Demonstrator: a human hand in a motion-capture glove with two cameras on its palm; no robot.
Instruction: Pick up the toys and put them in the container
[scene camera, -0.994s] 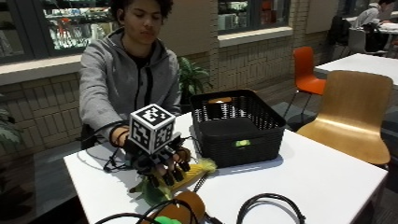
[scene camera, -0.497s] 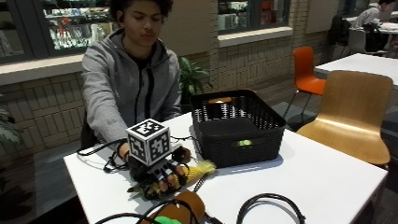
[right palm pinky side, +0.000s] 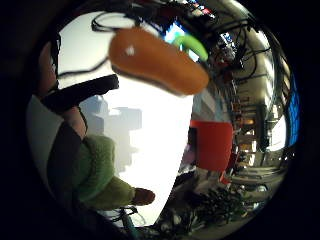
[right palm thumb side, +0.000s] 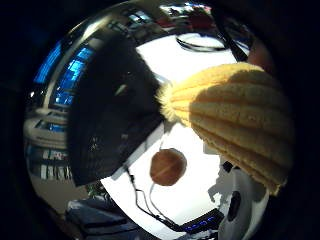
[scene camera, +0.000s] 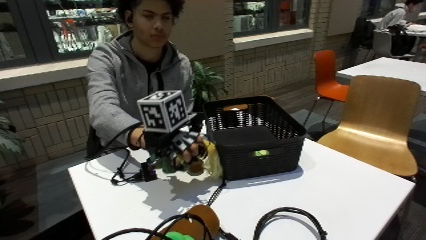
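From the outside view, a person in a grey hoodie sat behind a white table, the gloved right hand raised just above the tabletop and close beside the black mesh basket. Its fingers were curled round a plush corn cob, whose pale yellow body hung below the hand next to the basket's near corner, with green husk showing by the wrist. Inside the basket, a small green toy showed through the mesh and something orange lay near the far rim. At the table's near edge lay an orange plush toy with a green end, among black cables.

The thumb-side palm view gave what the outside view could not: the ribbed yellow cob close against the palm, the dark basket wall alongside, and a small round brown toy lying on the table beneath. The little-finger-side palm view showed the green plush husk by the fingers and the orange toy on the white surface beyond.
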